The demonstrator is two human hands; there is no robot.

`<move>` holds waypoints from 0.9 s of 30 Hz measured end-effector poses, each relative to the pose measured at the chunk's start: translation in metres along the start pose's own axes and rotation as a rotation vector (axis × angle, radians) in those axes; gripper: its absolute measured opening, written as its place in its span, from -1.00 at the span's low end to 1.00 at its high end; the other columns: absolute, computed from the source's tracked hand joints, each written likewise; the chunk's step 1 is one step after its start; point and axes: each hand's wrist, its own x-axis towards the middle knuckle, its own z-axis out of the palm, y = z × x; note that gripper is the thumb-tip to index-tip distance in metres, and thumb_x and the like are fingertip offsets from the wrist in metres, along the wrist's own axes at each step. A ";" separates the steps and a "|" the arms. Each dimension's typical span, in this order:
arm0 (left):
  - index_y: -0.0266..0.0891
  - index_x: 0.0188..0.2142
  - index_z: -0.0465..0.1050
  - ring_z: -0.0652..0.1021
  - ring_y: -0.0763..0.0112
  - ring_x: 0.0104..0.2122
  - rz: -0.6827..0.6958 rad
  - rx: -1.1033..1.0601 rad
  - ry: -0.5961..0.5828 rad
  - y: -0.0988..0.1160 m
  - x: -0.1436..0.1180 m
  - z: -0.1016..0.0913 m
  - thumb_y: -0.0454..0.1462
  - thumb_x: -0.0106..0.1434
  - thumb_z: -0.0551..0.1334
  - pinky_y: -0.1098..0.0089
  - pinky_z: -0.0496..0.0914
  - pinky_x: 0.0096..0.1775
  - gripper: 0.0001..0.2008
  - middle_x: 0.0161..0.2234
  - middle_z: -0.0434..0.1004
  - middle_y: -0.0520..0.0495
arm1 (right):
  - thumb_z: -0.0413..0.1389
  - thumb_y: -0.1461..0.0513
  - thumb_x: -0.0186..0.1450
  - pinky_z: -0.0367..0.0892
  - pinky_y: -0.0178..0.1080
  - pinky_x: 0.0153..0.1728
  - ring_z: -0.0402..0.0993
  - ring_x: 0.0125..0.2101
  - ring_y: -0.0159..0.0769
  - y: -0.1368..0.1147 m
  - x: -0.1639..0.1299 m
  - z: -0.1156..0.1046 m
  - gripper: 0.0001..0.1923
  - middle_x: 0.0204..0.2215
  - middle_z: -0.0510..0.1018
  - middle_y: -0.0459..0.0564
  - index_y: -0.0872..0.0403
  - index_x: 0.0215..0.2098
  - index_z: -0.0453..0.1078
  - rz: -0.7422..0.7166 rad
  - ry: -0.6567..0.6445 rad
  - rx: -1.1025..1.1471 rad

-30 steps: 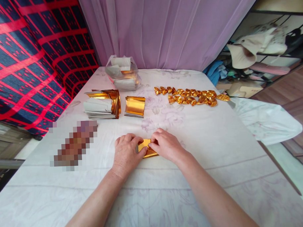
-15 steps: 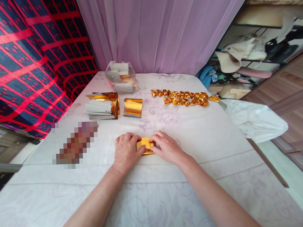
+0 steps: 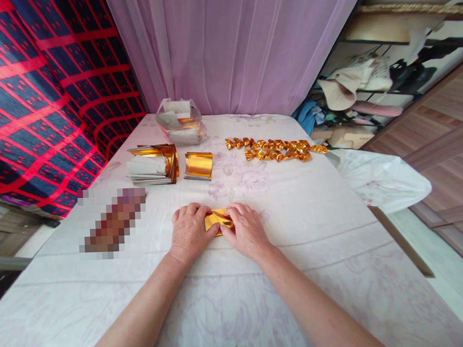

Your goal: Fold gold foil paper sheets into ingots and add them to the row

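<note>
A small sheet of gold foil paper (image 3: 218, 216), folded into a flat strip, lies on the tablecloth between my hands. My left hand (image 3: 190, 228) grips its left end, thumb on top and fingers at the far edge. At the opposite end, my right hand (image 3: 248, 228) pinches the paper, its thumb pressed toward the middle. The foil looks creased between the two thumbs. Beyond my hands lie a small stack of gold foil sheets (image 3: 199, 165) and a larger stack of foil sheets (image 3: 150, 167) with pale backs. Several folded gold foil pieces (image 3: 278, 147) form rows at the far right.
A clear plastic bag (image 3: 180, 122) with more paper stands near the purple curtain (image 3: 227, 52). A blurred-out reddish item (image 3: 115, 223) lies on the left of the table. Beyond the right edge are a white plastic bag (image 3: 387, 180) and shelves with a cap (image 3: 340, 91).
My right thumb and fingers have shifted inward over the foil paper, which now shows a crease. The whole view has drifted slightly, with the table things a little further left.
</note>
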 end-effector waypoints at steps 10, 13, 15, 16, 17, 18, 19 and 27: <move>-0.12 -0.15 0.50 0.44 0.10 -0.13 -0.014 0.018 -0.024 0.001 0.000 -0.001 -0.08 0.12 0.35 0.12 0.26 -0.04 -0.68 -0.14 0.47 -0.10 | 0.19 0.18 0.22 0.24 -0.05 -0.04 0.35 -0.02 -0.09 0.016 -0.006 0.008 -0.68 0.01 0.44 0.08 0.04 -0.06 0.37 -0.104 0.043 0.083; -0.13 -0.14 0.50 0.44 0.10 -0.12 0.003 0.023 -0.021 0.000 0.000 0.001 -0.06 0.11 0.36 0.12 0.26 -0.04 -0.65 -0.13 0.47 -0.10 | 0.20 0.20 0.21 0.25 -0.04 -0.03 0.34 0.00 -0.09 0.018 -0.007 0.008 -0.68 0.02 0.44 0.09 0.04 -0.06 0.38 -0.116 0.042 0.103; -0.13 -0.13 0.50 0.44 0.10 -0.12 0.012 0.025 -0.021 -0.001 0.000 0.001 -0.03 0.11 0.36 0.12 0.26 -0.04 -0.62 -0.13 0.47 -0.11 | 0.20 0.21 0.21 0.25 -0.03 -0.02 0.34 0.01 -0.08 0.019 -0.008 0.008 -0.67 0.02 0.44 0.09 0.04 -0.06 0.39 -0.117 0.041 0.117; -0.13 -0.13 0.50 0.44 0.09 -0.12 0.015 0.026 -0.022 -0.002 -0.001 0.002 -0.02 0.10 0.36 0.12 0.26 -0.05 -0.61 -0.12 0.46 -0.11 | 0.21 0.21 0.20 0.24 -0.03 -0.01 0.34 0.02 -0.08 0.019 -0.008 0.008 -0.67 0.02 0.44 0.09 0.05 -0.06 0.39 -0.119 0.042 0.124; -0.13 -0.13 0.50 0.43 0.09 -0.13 0.019 0.028 -0.022 -0.002 -0.001 0.002 -0.01 0.10 0.36 0.12 0.26 -0.05 -0.61 -0.12 0.46 -0.11 | 0.21 0.21 0.19 0.24 -0.03 0.00 0.35 0.03 -0.08 0.020 -0.008 0.008 -0.65 0.03 0.44 0.09 0.05 -0.05 0.38 -0.121 0.046 0.133; -0.13 -0.13 0.50 0.43 0.09 -0.13 0.023 0.031 -0.021 -0.003 -0.001 0.002 -0.01 0.10 0.36 0.12 0.26 -0.05 -0.60 -0.12 0.46 -0.11 | 0.22 0.21 0.18 0.24 -0.03 0.01 0.35 0.03 -0.08 0.021 -0.008 0.009 -0.64 0.02 0.44 0.09 0.05 -0.05 0.38 -0.123 0.052 0.143; -0.13 -0.13 0.50 0.44 0.09 -0.13 0.027 0.033 -0.019 -0.003 -0.001 0.002 -0.01 0.10 0.36 0.12 0.26 -0.06 -0.61 -0.13 0.46 -0.12 | 0.22 0.22 0.18 0.24 -0.03 0.02 0.35 0.03 -0.09 0.022 -0.007 0.009 -0.64 0.02 0.45 0.09 0.05 -0.04 0.38 -0.125 0.062 0.154; -0.14 -0.15 0.49 0.44 0.08 -0.13 0.047 0.035 -0.016 -0.004 0.000 0.002 0.00 0.12 0.34 0.11 0.25 -0.06 -0.62 -0.15 0.46 -0.12 | 0.21 0.21 0.23 0.26 -0.03 0.03 0.37 0.02 -0.10 0.024 -0.006 0.016 -0.75 0.00 0.45 0.08 0.02 -0.11 0.42 -0.093 0.099 0.164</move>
